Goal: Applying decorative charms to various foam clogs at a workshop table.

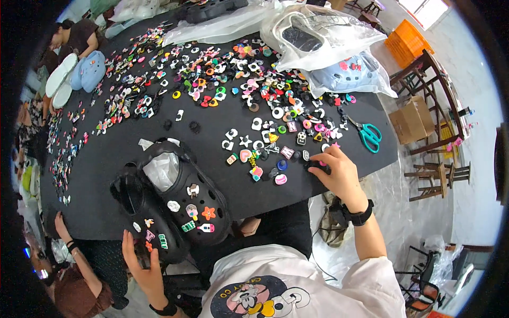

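From the head camera, looking down on a black-covered work table [111,159], two black foam clogs with perforated uppers sit side by side near the person's edge. The right-hand black clog [185,193] already wears a fair run of charms across its toe — a white one, a pink one, an orange star, a green piece, a small red-and-white one. The left-hand black clog [146,222] carries fewer, clustered low on the toe, and plenty of its holes look bare, so by my reading the decorating is well started but not finished, more so on that shoe.

Both clogs lie with their long axes running from upper left to lower right, heels and crumpled clear stuffing toward the table's middle, toes pointing down toward the person.

The left hand [142,265] wraps its fingers around the toe end of the left-hand clog at the table edge, closed on it. The right hand [336,172] reaches out to the scattered pile of small colourful shoe charms [254,95], fingertips curled down narrow onto a dark piece — whether it is actually pinched, I cannot tell.

Teal-handled scissors [368,135] lie just beyond that hand, and a bagged pale blue clog [347,74] rests further back.
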Motion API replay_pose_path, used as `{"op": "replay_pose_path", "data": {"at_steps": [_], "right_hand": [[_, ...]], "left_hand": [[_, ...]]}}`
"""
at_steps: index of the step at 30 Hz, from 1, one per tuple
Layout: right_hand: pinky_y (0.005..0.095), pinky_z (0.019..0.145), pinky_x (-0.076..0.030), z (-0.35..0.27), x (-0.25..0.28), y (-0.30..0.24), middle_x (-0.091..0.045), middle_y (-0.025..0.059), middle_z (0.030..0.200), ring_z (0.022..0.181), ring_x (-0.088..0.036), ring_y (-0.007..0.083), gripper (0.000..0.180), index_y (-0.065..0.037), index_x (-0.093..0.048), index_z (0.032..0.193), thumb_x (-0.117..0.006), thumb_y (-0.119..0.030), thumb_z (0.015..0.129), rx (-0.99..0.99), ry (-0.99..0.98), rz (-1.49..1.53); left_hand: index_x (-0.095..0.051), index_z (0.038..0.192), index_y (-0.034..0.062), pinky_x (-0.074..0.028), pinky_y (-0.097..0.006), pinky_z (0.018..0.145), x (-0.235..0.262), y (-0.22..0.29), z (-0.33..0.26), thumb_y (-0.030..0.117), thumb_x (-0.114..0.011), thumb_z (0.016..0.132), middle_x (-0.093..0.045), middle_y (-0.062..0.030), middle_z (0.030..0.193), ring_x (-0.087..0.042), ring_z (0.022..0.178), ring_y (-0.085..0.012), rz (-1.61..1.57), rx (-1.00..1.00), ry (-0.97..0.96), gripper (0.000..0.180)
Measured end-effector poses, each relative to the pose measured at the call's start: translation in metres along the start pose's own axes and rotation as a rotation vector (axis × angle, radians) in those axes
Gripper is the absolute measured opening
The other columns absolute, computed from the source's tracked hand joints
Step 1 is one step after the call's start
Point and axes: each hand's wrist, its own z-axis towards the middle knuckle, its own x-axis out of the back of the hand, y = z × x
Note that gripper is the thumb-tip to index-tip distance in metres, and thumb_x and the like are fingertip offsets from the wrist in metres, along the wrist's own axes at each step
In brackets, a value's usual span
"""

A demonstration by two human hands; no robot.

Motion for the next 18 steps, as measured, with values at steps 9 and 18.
{"op": "replay_pose_path", "data": {"at_steps": [9, 18], "right_hand": [[0.0349, 0.067, -0.052, -0.007, -0.010, 0.006, -0.063, 0.0051, 0.082, 0.076, -0.064, 0.0245, 0.017, -0.010, -0.071, 0.090, -0.077, -0.016, 0.075, -0.017, 0.015, 0.034], [0.0249, 0.063, -0.051, -0.025, -0.029, 0.013, -0.070, 0.0060, 0.084, 0.072, -0.065, 0.0129, 0.015, -0.003, -0.071, 0.091, -0.076, 0.000, 0.077, -0.239, 0.093, 0.602]], "left_hand": [[-0.020, 0.152, -0.0018, -0.015, -0.045, 0.119, -0.025, 0.015, -0.004, 0.015, -0.051, 0.094, -0.021, -0.0202, 0.158, -0.020, 0.146, -0.0352, -0.115, 0.111, -0.105, 0.068], [-0.013, 0.153, -0.0030, -0.014, -0.046, 0.119, -0.032, 0.021, -0.005, 0.021, -0.043, 0.099, -0.015, -0.0224, 0.159, -0.017, 0.147, -0.0374, -0.012, 0.103, -0.108, 0.066]]}}
